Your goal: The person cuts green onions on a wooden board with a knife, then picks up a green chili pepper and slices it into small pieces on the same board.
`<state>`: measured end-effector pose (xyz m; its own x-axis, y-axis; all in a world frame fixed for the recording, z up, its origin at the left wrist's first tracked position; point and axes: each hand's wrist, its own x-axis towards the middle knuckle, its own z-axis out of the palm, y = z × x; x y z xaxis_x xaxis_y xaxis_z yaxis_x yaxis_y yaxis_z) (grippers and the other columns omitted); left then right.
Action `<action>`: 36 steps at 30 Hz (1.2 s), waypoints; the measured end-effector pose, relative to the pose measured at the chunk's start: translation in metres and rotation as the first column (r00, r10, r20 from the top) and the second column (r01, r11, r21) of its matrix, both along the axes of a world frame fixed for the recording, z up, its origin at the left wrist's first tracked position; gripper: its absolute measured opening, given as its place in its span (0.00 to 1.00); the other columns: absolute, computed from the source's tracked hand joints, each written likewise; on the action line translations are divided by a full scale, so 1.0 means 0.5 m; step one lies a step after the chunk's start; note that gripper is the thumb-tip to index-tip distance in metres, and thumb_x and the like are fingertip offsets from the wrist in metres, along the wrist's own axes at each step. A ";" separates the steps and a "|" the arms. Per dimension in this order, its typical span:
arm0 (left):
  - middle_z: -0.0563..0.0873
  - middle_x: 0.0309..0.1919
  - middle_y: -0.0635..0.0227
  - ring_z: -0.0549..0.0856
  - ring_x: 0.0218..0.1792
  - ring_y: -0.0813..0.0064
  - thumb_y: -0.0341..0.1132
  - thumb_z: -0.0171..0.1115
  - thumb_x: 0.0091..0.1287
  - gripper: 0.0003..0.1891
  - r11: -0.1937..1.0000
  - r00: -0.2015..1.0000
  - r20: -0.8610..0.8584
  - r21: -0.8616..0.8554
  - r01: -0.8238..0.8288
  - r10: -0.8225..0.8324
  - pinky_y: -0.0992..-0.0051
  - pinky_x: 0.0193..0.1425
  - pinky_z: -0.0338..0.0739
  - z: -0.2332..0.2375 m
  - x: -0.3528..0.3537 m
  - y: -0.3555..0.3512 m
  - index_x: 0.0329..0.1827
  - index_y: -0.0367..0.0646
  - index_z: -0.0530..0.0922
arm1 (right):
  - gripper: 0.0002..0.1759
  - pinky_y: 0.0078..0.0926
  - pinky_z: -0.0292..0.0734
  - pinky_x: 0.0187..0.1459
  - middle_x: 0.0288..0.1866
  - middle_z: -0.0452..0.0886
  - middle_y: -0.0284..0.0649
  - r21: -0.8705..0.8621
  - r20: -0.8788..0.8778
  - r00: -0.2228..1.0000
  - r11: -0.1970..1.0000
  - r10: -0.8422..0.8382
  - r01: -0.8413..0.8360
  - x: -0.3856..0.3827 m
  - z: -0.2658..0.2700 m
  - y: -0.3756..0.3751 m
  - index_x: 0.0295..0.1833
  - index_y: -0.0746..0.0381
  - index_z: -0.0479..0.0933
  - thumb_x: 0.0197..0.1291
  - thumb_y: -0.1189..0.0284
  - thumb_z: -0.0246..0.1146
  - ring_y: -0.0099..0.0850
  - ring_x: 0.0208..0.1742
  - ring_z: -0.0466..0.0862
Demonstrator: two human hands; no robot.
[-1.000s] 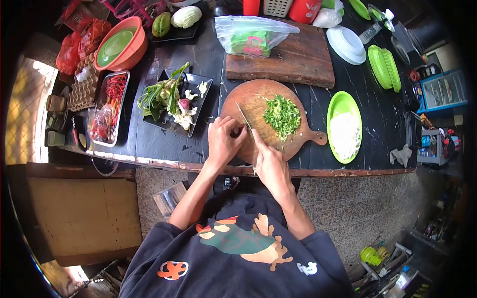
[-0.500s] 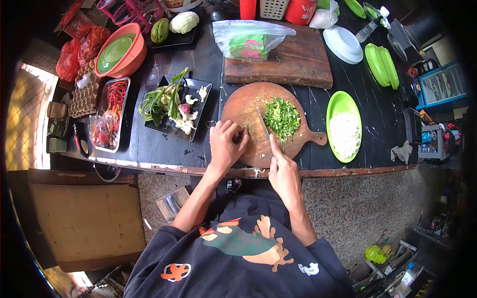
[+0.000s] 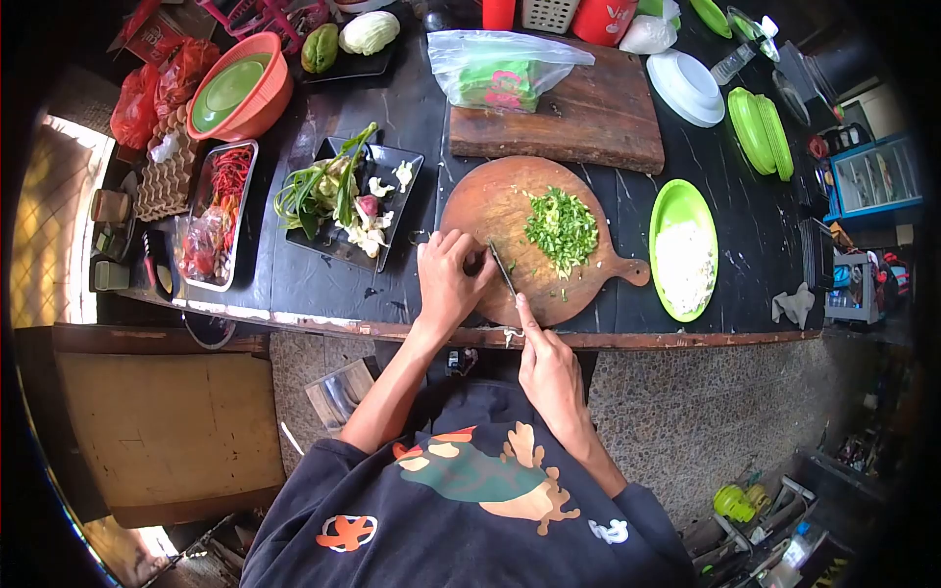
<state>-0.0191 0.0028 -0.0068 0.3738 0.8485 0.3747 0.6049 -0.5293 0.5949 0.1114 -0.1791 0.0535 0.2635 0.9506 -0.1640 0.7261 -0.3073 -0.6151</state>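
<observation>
My right hand [image 3: 551, 377] grips a knife [image 3: 502, 269], its narrow blade slanting up and left across the round wooden cutting board [image 3: 490, 186]. On the board's left part rests my left hand [image 3: 453, 274], fingers curled and pressed together right beside the blade. What those fingers hold is hidden; small green bits lie near them. A heap of chopped greens [image 3: 562, 232] sits on the right half of the board. Left of my left hand is a black square plate [image 3: 400, 220] with leafy green stalks [image 3: 328, 191] and garlic [image 3: 368, 235].
A green oval dish [image 3: 714, 230] with white contents stands right of the board. Behind lie a thick wooden block [image 3: 608, 132] and a plastic bag [image 3: 500, 73]. Leftward are a tray of red chillies [image 3: 230, 181] and an orange basket [image 3: 270, 103]. The table edge [image 3: 627, 340] runs before me.
My right hand has brought the knife leftward and slightly down, from beside the chopped greens to my left fingertips. My left hand stays curled in about the same place.
</observation>
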 end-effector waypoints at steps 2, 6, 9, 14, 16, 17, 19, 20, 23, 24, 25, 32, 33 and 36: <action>0.83 0.31 0.69 0.81 0.38 0.60 0.35 0.84 0.64 0.13 1.000 1.000 0.018 0.001 0.009 -0.009 0.58 0.47 0.70 -0.001 0.001 0.003 0.32 0.46 0.83 | 0.46 0.61 0.90 0.44 0.38 0.85 0.56 -0.008 0.010 1.000 1.000 0.004 -0.004 -0.003 -0.001 0.012 0.98 0.39 0.64 0.79 0.79 0.62 0.60 0.39 0.92; 0.83 0.31 0.69 0.82 0.39 0.60 0.37 0.84 0.65 0.13 0.998 0.999 0.004 -0.041 0.036 -0.036 0.57 0.47 0.71 0.005 -0.008 0.010 0.33 0.46 0.84 | 0.45 0.62 0.90 0.46 0.37 0.85 0.56 -0.004 -0.018 1.000 1.000 0.011 -0.011 0.008 0.006 0.054 0.97 0.40 0.66 0.78 0.80 0.62 0.61 0.40 0.92; 0.83 0.31 0.69 0.82 0.39 0.59 0.36 0.84 0.65 0.12 0.998 0.999 0.007 -0.056 0.037 -0.037 0.57 0.47 0.72 0.003 -0.009 0.010 0.34 0.46 0.85 | 0.43 0.65 0.87 0.48 0.38 0.87 0.62 -0.059 -0.024 1.000 0.998 0.002 -0.004 0.004 0.017 0.083 0.95 0.43 0.69 0.78 0.82 0.61 0.65 0.43 0.92; 0.84 0.32 0.69 0.83 0.40 0.60 0.36 0.83 0.66 0.10 0.998 0.999 0.030 -0.055 0.021 -0.019 0.57 0.47 0.72 -0.001 -0.009 0.004 0.36 0.46 0.87 | 0.43 0.64 0.87 0.49 0.40 0.88 0.63 -0.018 0.009 1.000 1.000 0.011 -0.011 0.000 -0.003 0.106 0.95 0.43 0.69 0.78 0.81 0.62 0.65 0.44 0.93; 0.85 0.33 0.70 0.83 0.40 0.60 0.35 0.83 0.66 0.09 0.998 0.999 0.053 -0.059 -0.003 0.006 0.57 0.48 0.72 0.001 -0.007 -0.005 0.38 0.47 0.88 | 0.44 0.63 0.88 0.49 0.40 0.88 0.63 0.033 -0.010 1.000 0.999 0.015 -0.015 0.009 -0.011 0.104 0.95 0.44 0.68 0.78 0.82 0.61 0.65 0.44 0.93; 0.85 0.33 0.70 0.83 0.40 0.60 0.35 0.83 0.66 0.09 0.998 0.999 0.051 -0.057 -0.007 0.010 0.57 0.48 0.72 -0.001 -0.005 -0.007 0.38 0.47 0.88 | 0.44 0.63 0.88 0.49 0.40 0.88 0.63 0.035 -0.012 1.000 0.999 0.018 -0.018 0.011 -0.012 0.101 0.95 0.44 0.68 0.78 0.82 0.61 0.65 0.44 0.93; 0.85 0.33 0.70 0.83 0.41 0.60 0.35 0.83 0.66 0.08 0.999 0.996 0.076 -0.022 -0.034 0.036 0.57 0.48 0.72 -0.005 -0.002 -0.013 0.39 0.47 0.88 | 0.44 0.62 0.88 0.49 0.41 0.88 0.64 -0.017 -0.011 1.000 1.000 -0.025 0.025 0.011 0.003 0.091 0.95 0.44 0.69 0.78 0.83 0.61 0.64 0.45 0.93; 0.85 0.34 0.69 0.82 0.41 0.59 0.34 0.83 0.67 0.08 0.999 0.998 0.060 -0.021 -0.034 0.036 0.57 0.49 0.72 -0.008 -0.002 -0.016 0.40 0.47 0.88 | 0.44 0.61 0.87 0.49 0.42 0.89 0.64 -0.021 -0.016 0.999 0.999 -0.050 0.050 0.013 0.005 0.085 0.95 0.44 0.69 0.78 0.83 0.61 0.64 0.46 0.93; 0.85 0.34 0.70 0.83 0.42 0.59 0.33 0.83 0.67 0.08 0.998 1.000 0.003 0.068 -0.008 0.008 0.57 0.49 0.73 -0.001 -0.004 -0.017 0.40 0.47 0.89 | 0.42 0.60 0.86 0.49 0.43 0.89 0.65 0.004 -0.046 0.997 0.998 -0.066 0.066 0.032 0.005 0.072 0.95 0.45 0.70 0.79 0.83 0.62 0.65 0.48 0.93; 0.85 0.34 0.70 0.83 0.42 0.59 0.33 0.83 0.67 0.08 0.998 1.000 0.003 0.066 -0.007 0.007 0.57 0.49 0.73 0.006 -0.006 -0.017 0.40 0.47 0.89 | 0.42 0.60 0.86 0.49 0.43 0.89 0.65 0.003 -0.045 0.997 0.998 -0.068 0.068 0.039 0.004 0.069 0.95 0.45 0.70 0.79 0.83 0.62 0.65 0.48 0.93; 0.85 0.34 0.69 0.83 0.42 0.59 0.33 0.83 0.67 0.08 0.998 1.000 -0.009 0.063 0.011 -0.011 0.57 0.49 0.74 0.016 -0.009 -0.017 0.40 0.46 0.89 | 0.42 0.59 0.86 0.49 0.45 0.89 0.66 0.013 -0.057 0.995 0.996 -0.084 0.084 0.045 0.003 0.067 0.95 0.45 0.70 0.79 0.83 0.62 0.65 0.49 0.93; 0.86 0.32 0.67 0.85 0.40 0.57 0.34 0.83 0.67 0.09 0.992 0.998 0.048 -0.122 0.033 -0.027 0.56 0.46 0.77 0.019 -0.018 0.007 0.35 0.43 0.88 | 0.43 0.51 0.87 0.49 0.49 0.89 0.69 0.040 -0.120 0.985 0.991 -0.121 0.127 0.060 -0.002 0.065 0.94 0.48 0.70 0.79 0.85 0.63 0.65 0.51 0.93; 0.86 0.32 0.67 0.85 0.39 0.56 0.34 0.83 0.67 0.09 0.987 0.998 0.060 -0.161 0.026 -0.016 0.56 0.46 0.77 0.020 -0.017 0.007 0.35 0.43 0.87 | 0.43 0.55 0.87 0.47 0.44 0.89 0.65 0.095 -0.123 0.988 0.990 -0.096 0.108 0.053 -0.007 0.060 0.95 0.45 0.69 0.78 0.84 0.63 0.64 0.47 0.93; 0.85 0.32 0.67 0.84 0.39 0.57 0.34 0.83 0.67 0.09 0.989 0.999 0.045 -0.148 0.014 -0.008 0.56 0.46 0.77 0.020 -0.015 0.003 0.35 0.44 0.87 | 0.44 0.58 0.87 0.45 0.38 0.87 0.59 0.131 -0.068 0.997 0.990 -0.046 0.054 0.035 -0.009 0.038 0.95 0.41 0.69 0.78 0.81 0.64 0.60 0.41 0.93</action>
<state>-0.0266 0.0043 0.0030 0.3691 0.8919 0.2614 0.5706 -0.4395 0.6937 0.1290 -0.1601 0.0489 0.3041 0.9510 -0.0559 0.6692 -0.2550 -0.6979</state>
